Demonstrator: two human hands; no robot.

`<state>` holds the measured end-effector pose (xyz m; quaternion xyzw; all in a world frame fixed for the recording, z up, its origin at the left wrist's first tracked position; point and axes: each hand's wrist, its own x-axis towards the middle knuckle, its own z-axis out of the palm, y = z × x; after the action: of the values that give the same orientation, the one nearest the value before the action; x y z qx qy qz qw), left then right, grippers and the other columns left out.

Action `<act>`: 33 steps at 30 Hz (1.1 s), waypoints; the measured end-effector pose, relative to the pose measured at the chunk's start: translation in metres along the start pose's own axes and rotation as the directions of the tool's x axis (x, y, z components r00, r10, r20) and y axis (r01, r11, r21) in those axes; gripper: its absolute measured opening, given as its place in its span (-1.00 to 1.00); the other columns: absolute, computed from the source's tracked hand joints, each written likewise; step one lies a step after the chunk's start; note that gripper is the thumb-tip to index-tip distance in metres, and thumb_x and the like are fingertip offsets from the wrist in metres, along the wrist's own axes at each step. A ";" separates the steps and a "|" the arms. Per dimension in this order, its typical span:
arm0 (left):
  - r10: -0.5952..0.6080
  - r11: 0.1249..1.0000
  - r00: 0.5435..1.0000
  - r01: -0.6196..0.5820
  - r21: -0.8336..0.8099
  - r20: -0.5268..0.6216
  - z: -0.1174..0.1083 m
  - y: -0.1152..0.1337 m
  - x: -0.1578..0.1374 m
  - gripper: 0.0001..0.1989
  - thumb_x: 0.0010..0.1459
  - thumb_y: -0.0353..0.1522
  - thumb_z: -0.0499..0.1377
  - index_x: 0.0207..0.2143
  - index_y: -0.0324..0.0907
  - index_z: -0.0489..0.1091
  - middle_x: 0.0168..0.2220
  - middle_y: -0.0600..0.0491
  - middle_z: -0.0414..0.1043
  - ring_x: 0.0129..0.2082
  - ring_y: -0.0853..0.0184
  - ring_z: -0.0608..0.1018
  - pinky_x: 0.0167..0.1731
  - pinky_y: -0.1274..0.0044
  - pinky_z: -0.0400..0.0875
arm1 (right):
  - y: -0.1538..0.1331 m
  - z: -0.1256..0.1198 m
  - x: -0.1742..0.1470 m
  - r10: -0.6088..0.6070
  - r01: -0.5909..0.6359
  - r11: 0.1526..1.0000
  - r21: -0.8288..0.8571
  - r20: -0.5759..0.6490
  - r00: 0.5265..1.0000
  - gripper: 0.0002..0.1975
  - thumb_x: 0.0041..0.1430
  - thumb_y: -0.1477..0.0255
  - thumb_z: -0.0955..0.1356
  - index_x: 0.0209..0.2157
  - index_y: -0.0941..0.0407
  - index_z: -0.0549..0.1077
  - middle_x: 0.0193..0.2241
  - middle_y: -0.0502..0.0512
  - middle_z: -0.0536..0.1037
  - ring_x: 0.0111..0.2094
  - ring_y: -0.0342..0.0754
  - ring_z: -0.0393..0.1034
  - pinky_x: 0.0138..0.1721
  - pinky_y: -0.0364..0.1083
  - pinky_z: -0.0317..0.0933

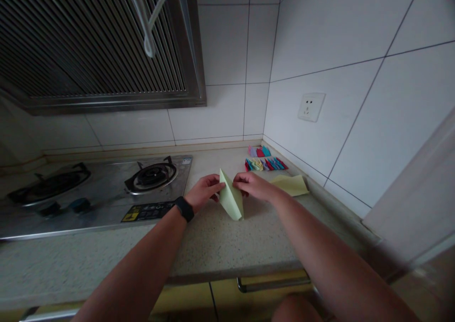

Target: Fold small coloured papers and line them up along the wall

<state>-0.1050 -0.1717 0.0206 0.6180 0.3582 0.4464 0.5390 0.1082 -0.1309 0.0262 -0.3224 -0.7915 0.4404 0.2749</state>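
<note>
A pale yellow-green folded sheet of paper [231,201] is held up between my two hands, just over the countertop. It narrows to a point at the top, and a crease runs down it. My left hand [207,188], with a dark band on the wrist, pinches its left edge between thumb and fingers. On the opposite edge, my right hand [250,185] has its fingers closed on the paper. Behind my right forearm lies another yellow sheet of paper [293,185], flat on the counter and partly hidden. Small folded colourful paper pieces [266,164] lie in rows near the corner.
A two-burner gas stove [106,189] is set into the speckled countertop [213,248] on the left. Above it hangs a range hood [106,47] with a white cable [148,32]. A tiled wall with a socket [312,107] bounds the right side. Drawer handles [273,284] line the front.
</note>
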 end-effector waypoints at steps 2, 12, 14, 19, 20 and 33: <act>-0.003 1.000 1.000 0.004 0.017 -0.021 -0.001 0.000 0.000 -0.70 0.00 -0.19 0.25 -0.30 -0.22 0.38 -0.40 0.06 0.36 -0.50 0.45 0.41 -0.61 0.65 0.30 | 0.002 -0.001 0.000 -0.015 0.015 1.000 -0.007 -0.001 1.000 -0.75 0.16 0.23 0.28 -0.33 0.16 0.36 -0.52 -0.02 0.39 -0.54 -0.19 0.29 -0.54 -0.20 0.15; -0.004 1.000 1.000 0.005 0.028 -0.031 -0.001 -0.001 -0.001 -0.71 0.00 -0.19 0.25 -0.31 -0.21 0.39 -0.40 0.06 0.36 -0.52 0.48 0.39 -0.62 0.66 0.27 | -0.005 -0.001 -0.003 -0.015 0.015 1.000 -0.009 -0.003 1.000 -0.77 0.10 0.26 0.33 -0.31 0.15 0.36 -0.49 -0.02 0.41 -0.54 -0.21 0.29 -0.53 -0.20 0.17; -0.001 1.000 0.999 0.001 0.008 -0.035 -0.001 -0.001 0.000 -0.71 0.00 -0.19 0.25 -0.30 -0.21 0.38 -0.41 0.07 0.37 -0.53 0.48 0.38 -0.63 0.66 0.26 | -0.005 -0.001 -0.003 -0.022 0.022 1.000 -0.006 -0.001 1.000 -0.77 0.10 0.27 0.34 -0.31 0.15 0.35 -0.48 -0.02 0.42 -0.53 -0.21 0.29 -0.53 -0.21 0.17; -0.033 0.999 0.996 0.033 -0.002 -0.083 -0.003 -0.003 0.002 -0.70 0.00 -0.19 0.25 -0.30 -0.21 0.35 -0.44 0.09 0.36 -0.57 0.49 0.38 -0.66 0.67 0.23 | -0.007 -0.001 -0.004 -0.012 0.012 1.000 0.019 -0.011 1.000 -0.78 0.12 0.29 0.33 -0.27 0.14 0.33 -0.50 -0.03 0.41 -0.53 -0.20 0.29 -0.53 -0.21 0.16; -0.039 0.999 0.995 0.039 -0.001 -0.091 -0.003 -0.004 0.003 -0.69 0.00 -0.18 0.25 -0.31 -0.21 0.34 -0.44 0.09 0.36 -0.57 0.49 0.38 -0.66 0.67 0.23 | -0.007 -0.001 -0.004 -0.010 0.010 1.000 0.020 -0.016 1.000 -0.78 0.12 0.29 0.33 -0.25 0.13 0.33 -0.50 -0.03 0.41 -0.52 -0.20 0.29 -0.53 -0.21 0.16; -0.031 0.997 0.994 0.024 -0.066 -0.109 -0.001 0.000 -0.003 -0.34 0.03 -0.26 0.21 0.15 -0.04 0.03 -0.55 0.21 0.32 -0.65 0.49 0.37 -0.65 0.68 0.15 | -0.016 0.007 -0.004 -0.138 0.139 0.990 0.028 -0.038 0.990 -0.51 0.17 0.41 0.29 0.14 -0.02 0.19 -0.35 0.01 0.47 -0.50 -0.22 0.28 -0.52 -0.23 0.15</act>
<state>-0.1068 -0.1745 0.0202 0.5697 0.3811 0.4835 0.5445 0.1016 -0.1438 0.0361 -0.2705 -0.8002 0.4263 0.3236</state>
